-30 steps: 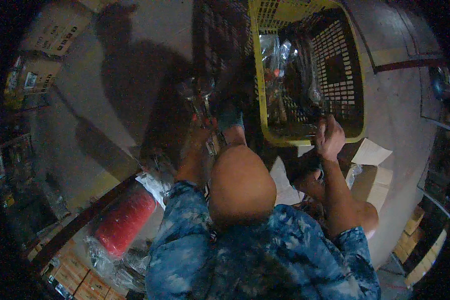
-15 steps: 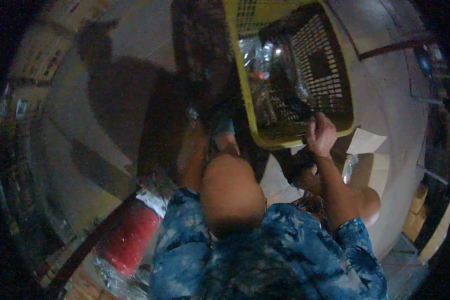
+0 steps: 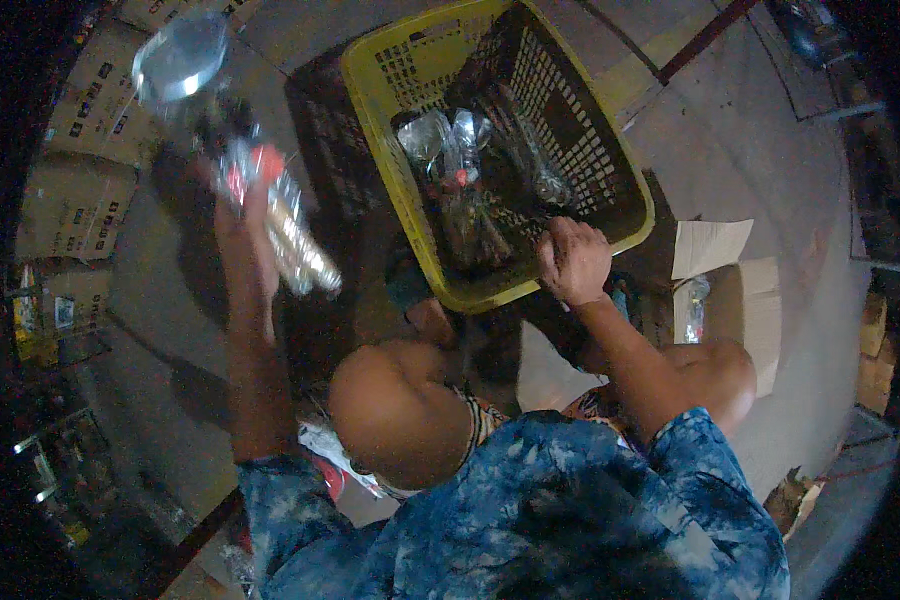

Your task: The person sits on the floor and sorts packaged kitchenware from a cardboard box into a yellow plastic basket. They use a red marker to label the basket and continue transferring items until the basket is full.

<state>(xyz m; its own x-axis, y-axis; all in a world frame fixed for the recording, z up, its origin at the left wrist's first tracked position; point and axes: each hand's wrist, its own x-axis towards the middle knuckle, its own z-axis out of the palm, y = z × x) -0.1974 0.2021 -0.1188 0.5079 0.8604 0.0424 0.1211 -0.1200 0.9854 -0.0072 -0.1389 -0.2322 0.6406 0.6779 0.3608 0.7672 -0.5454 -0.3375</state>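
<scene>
Fig.: L hand (image 3: 247, 235) clasps blurred plastic-wrapped bundle (image 3: 295, 250), L of yellow slotted basket (image 3: 515, 294); R hand (image 3: 576, 263) curled at near rim, grip unclear.

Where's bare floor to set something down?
Bare floor lies right of the basket, beyond the open box; another, dim patch lies between the left arm and the cartons. Crowded: inside the basket, with wrapped packets, and its near rim, where the right hand rests.
</scene>
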